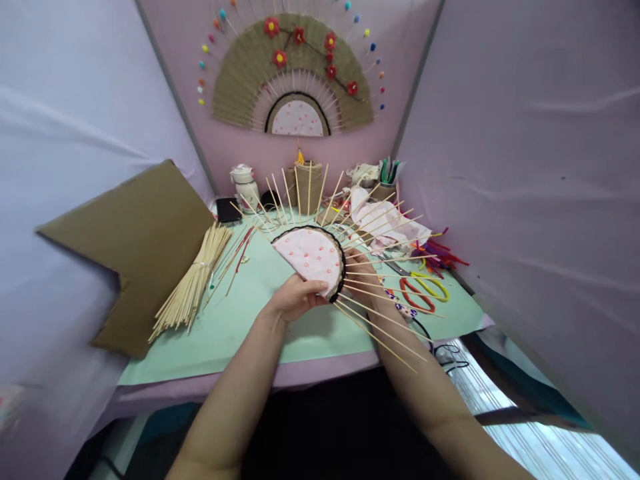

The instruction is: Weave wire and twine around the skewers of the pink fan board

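A half-round fan frame [313, 257] is held up over the table, tilted, its flat edge sloping down to the right. Pink-dotted white cloth covers its base, black trim follows the curved rim, and thin wooden sticks fan out from it. My left hand [295, 298] grips the lower corner of the base, thumb on the cloth and fingers underneath. Behind the sticks on the right, my right hand [359, 273] holds the frame at its curved rim; its fingertips are partly hidden.
Left on the green tabletop [240, 333] lie a bundle of sticks [193, 283] and brown cardboard [140, 247]. Scissors [417, 293], pink cloth [390, 223] and pipe cleaners [440, 257] are right. Behind stand a white bottle [245, 187] and twine [309, 190]. A finished fan [295, 60] hangs above.
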Available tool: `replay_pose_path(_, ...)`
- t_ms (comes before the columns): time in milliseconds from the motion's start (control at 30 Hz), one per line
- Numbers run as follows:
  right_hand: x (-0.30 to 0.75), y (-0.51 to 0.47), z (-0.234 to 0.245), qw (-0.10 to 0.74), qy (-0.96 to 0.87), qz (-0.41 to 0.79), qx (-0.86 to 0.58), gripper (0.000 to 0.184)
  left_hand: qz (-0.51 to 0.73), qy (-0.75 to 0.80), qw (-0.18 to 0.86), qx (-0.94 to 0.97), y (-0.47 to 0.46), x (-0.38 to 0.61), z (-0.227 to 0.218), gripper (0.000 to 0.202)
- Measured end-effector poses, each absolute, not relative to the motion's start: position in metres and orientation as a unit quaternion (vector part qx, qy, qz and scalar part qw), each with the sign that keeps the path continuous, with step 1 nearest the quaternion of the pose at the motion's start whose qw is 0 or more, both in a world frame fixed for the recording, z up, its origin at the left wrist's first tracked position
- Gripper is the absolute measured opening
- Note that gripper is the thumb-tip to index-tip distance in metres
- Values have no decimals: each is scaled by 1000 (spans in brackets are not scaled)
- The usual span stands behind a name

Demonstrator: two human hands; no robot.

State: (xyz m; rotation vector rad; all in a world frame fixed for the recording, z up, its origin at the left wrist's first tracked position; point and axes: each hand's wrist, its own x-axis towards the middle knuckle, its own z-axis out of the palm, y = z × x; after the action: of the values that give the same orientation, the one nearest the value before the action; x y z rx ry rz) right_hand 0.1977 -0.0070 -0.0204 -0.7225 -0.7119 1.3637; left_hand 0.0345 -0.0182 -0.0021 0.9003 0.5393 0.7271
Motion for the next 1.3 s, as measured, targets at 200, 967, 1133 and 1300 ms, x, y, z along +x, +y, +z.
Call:
replay_pose_path(200, 198, -10, -21, 666, -312, 599, -317, 29, 306, 217, 820, 433, -18, 39, -7, 37)
replay_pose_path(967, 192, -7, -20, 661, -286, 635, -281, 26, 411, 240, 811, 342, -12, 54, -18, 64)
replay_pose_path(1133, 190, -5, -20, 664, -272, 640, -275, 24, 418, 263, 808, 322, -10, 54, -20, 63)
replay_pose_path(1300, 189, 0, -23, 671, -251, 641, -276, 23, 405, 254, 814, 329, -8, 52, -22, 53)
